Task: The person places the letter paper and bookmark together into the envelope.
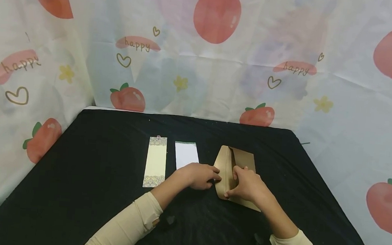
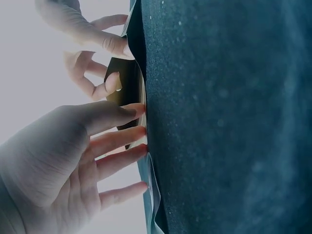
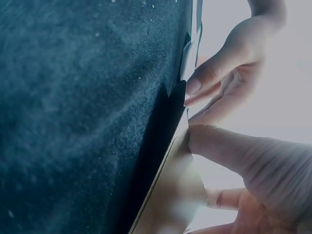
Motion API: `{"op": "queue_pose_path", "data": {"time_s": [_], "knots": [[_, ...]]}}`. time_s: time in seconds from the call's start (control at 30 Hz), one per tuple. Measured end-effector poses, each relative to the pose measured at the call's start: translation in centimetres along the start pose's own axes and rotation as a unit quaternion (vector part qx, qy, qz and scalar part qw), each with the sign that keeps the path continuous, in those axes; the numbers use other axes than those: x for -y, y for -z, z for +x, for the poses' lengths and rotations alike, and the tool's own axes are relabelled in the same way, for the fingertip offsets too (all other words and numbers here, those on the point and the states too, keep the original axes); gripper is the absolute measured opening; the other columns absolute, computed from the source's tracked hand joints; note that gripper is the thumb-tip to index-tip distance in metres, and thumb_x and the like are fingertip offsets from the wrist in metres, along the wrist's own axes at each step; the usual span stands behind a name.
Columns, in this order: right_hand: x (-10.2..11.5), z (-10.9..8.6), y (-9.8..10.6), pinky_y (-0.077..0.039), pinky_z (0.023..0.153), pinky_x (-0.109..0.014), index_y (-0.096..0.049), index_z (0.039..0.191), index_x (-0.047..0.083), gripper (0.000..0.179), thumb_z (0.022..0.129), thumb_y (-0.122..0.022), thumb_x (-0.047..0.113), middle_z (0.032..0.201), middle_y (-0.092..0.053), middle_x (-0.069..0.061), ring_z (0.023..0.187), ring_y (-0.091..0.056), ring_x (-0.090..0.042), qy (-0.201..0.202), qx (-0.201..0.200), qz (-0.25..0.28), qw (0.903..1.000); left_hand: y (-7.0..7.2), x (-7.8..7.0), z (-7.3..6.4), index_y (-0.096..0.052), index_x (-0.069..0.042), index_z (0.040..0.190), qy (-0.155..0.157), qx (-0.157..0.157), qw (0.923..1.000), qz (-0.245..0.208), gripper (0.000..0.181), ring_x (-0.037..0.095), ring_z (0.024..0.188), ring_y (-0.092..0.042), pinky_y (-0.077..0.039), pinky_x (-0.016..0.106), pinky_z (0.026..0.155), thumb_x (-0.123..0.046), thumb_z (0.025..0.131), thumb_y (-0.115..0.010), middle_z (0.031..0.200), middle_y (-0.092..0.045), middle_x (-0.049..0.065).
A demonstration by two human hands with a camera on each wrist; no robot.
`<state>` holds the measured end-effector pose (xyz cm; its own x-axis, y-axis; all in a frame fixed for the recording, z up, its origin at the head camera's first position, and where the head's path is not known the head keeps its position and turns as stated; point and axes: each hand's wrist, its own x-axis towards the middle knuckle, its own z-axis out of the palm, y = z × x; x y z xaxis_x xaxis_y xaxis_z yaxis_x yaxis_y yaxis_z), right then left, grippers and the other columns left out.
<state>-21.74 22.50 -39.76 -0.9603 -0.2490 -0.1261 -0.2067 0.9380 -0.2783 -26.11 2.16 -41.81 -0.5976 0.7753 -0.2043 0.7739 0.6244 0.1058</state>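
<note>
A tan kraft-paper envelope (image 1: 244,159) lies on the black cloth, its pointed flap (image 1: 223,164) folded out to the left and its mouth gaping slightly. My right hand (image 1: 247,185) holds the envelope at the mouth, index finger and thumb spread along the opening. In the right wrist view the thumb (image 3: 207,141) presses on the envelope's edge. From the left, my left hand (image 1: 200,176) touches the flap with nearly straight fingers (image 2: 119,161). A white card (image 1: 186,154) with a green top edge is partly hidden behind the left hand.
Left of the white card lies a cream card (image 1: 155,161) with patterned bands at both ends and a small tab on top. Black cloth (image 1: 112,143) covers the table. A fruit-printed curtain (image 1: 199,73) stands behind and on both sides.
</note>
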Motion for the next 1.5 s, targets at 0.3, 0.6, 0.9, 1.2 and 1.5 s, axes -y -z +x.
{"op": "queue_pose_path", "data": {"time_s": [0.3,0.6,0.9,1.2,1.5], "knots": [[0.0,0.0,0.1,-0.036,0.058,-0.036,-0.051,0.092,0.010,0.061,0.067,-0.098,0.038,0.082,-0.046,-0.007,0.066,-0.047,-0.024,0.004,0.003,0.005,1.0000,-0.1,0.0,-0.3,-0.066,-0.027,0.142,0.001,-0.039,0.9989,0.028,0.037,0.010,0.138,-0.049,-0.049,0.036,0.102,-0.028,0.105,-0.061,0.154,-0.051,-0.004],[0.1,0.1,-0.1,-0.038,0.059,-0.037,-0.053,0.094,0.009,0.059,0.068,-0.099,0.037,0.083,-0.047,-0.008,0.067,-0.048,-0.025,-0.008,0.009,0.010,0.9999,0.0,0.2,-0.8,-0.066,-0.027,0.141,-0.006,-0.053,0.9981,0.031,0.036,0.011,0.141,-0.045,-0.048,0.035,0.104,-0.029,0.105,-0.060,0.155,-0.049,-0.003],[0.0,0.3,-0.2,-0.039,0.059,-0.037,-0.054,0.094,0.010,0.058,0.067,-0.099,0.035,0.084,-0.048,-0.008,0.069,-0.049,-0.025,-0.013,0.006,0.009,0.9999,0.5,1.2,-1.6,-0.062,-0.025,0.145,0.012,-0.050,0.9987,0.002,0.039,0.015,0.141,-0.045,-0.047,0.037,0.105,-0.029,0.107,-0.060,0.157,-0.047,-0.001],[0.3,-0.1,-0.2,-0.038,0.060,-0.038,-0.052,0.093,0.010,0.060,0.067,-0.099,0.035,0.085,-0.046,-0.008,0.070,-0.047,-0.025,-0.005,0.005,0.013,0.9999,1.0,3.5,-2.7,-0.064,-0.020,0.143,0.060,-0.075,0.9943,-0.047,0.037,0.019,0.128,-0.058,-0.051,0.040,0.099,-0.027,0.107,-0.058,0.143,-0.058,0.003],[0.4,-0.2,-0.1,-0.038,0.060,-0.038,-0.053,0.093,0.010,0.059,0.066,-0.100,0.034,0.084,-0.046,-0.007,0.071,-0.047,-0.024,0.001,0.000,0.013,0.9999,1.6,6.1,-4.5,-0.065,-0.014,0.140,0.147,-0.096,0.9802,-0.092,0.036,0.026,0.127,-0.059,-0.052,0.047,0.097,-0.024,0.107,-0.058,0.138,-0.062,0.009]]}}
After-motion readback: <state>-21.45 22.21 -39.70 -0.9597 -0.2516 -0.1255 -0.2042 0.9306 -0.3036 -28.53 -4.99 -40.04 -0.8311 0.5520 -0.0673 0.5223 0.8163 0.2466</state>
